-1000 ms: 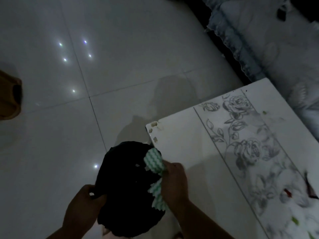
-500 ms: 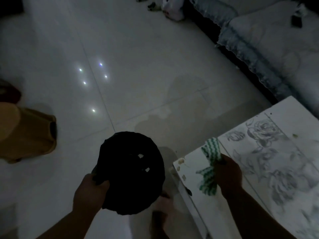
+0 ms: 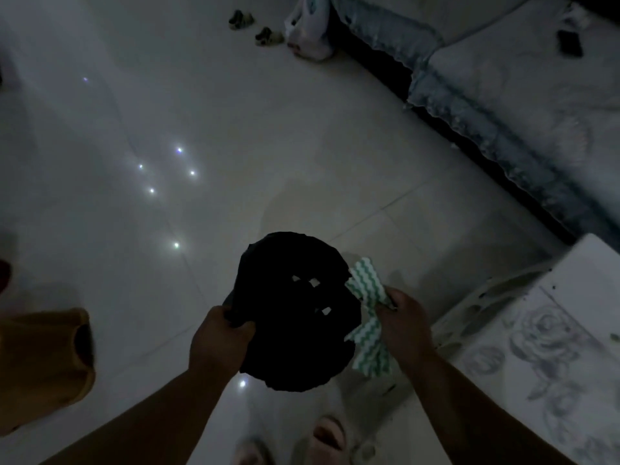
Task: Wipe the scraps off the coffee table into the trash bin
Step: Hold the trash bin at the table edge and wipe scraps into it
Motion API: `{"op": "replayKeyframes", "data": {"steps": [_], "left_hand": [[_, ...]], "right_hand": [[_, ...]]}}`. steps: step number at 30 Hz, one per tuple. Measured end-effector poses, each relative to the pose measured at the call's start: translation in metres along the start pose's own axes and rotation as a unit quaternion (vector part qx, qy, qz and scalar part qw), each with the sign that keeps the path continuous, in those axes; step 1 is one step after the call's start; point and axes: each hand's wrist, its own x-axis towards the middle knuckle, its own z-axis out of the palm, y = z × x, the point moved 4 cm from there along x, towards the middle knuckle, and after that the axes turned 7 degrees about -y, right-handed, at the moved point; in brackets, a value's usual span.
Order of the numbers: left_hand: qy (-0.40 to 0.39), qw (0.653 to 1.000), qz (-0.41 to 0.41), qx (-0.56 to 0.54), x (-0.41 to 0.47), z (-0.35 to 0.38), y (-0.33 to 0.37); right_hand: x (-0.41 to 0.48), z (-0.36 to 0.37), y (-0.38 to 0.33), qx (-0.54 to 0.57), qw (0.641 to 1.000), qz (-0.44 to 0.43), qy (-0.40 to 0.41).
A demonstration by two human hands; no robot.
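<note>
Gripping the near-left rim of the round black bag-lined trash bin (image 3: 292, 330), the left hand (image 3: 218, 340) has its fingers curled over the edge and its thumb on the outside. The bin sits in the middle of the view over the glossy white tiled floor (image 3: 235, 129); whether it rests on the tiles cannot be told. A few small pale scraps (image 3: 313, 282) show against its dark inside.

At the bin's right edge, the right hand (image 3: 402, 327) clutches a bunched green-and-white zigzag cleaning cloth (image 3: 369, 333), fingers closed round its middle so both ends fan out, the far end touching the bin's rim.

Just right of that hand lies the corner of the white coffee table with a grey rose print (image 3: 536, 347), a tiny green speck (image 3: 615, 337) near its right edge.

Far right runs a sofa under a pale frilled cover (image 3: 503, 95), with a white plastic bag (image 3: 308, 31) and small shoes (image 3: 241, 20) beside its far end. A mustard-coloured stool (image 3: 43, 364) stands at near left.
</note>
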Motion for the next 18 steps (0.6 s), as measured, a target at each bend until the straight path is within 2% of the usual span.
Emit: {"op": "replayKeyframes", "data": {"steps": [4,10,13,18], "left_hand": [[-0.029,0.999,0.021,0.026,0.043,0.013,0.055],[-0.108,0.989,0.088,0.058,0.130,0.061,0.159],[-0.163,0.970,0.149,0.101,0.165,0.090,0.220],[-0.231,0.936,0.208,0.167,0.195,0.133,0.303]], "right_hand": [[0.035,-0.029,-0.018,0.051,0.998,0.029,0.015],[0.090,-0.096,-0.033,0.098,0.984,0.047,0.144],[0.111,-0.129,-0.032,0.111,0.966,0.082,0.217],[0.123,-0.167,-0.017,0.145,0.940,0.144,0.274]]}}
